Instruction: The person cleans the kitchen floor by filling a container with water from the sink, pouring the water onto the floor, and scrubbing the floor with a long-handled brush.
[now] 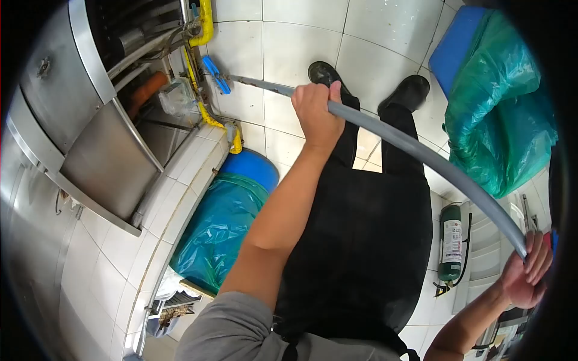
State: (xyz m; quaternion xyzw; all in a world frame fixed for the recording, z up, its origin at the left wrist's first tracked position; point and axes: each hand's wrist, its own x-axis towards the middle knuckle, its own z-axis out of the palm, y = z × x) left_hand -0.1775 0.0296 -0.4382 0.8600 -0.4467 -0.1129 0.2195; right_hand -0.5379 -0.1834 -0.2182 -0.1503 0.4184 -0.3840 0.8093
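Note:
A long grey pole (412, 144) crosses in front of my body and looks curved in this wide view. My left hand (316, 114) is wrapped around its middle, above the shoes. At the far right my right hand (527, 274) closes its fingers over the pole's near end, which is partly hidden. The far end narrows and looks worn, reaching a narrow blue piece (217, 75) low by the yellow pipes. Whether that piece is the pole's head cannot be made out.
Yellow pipes (205, 27) and a steel kitchen unit (108, 159) stand on the left, above a tiled ledge (180, 186). Bins lined with green bags stand left (223, 225) and right (494, 114). A green fire extinguisher (450, 243) is at the right. White tiles (301, 45) cover the floor.

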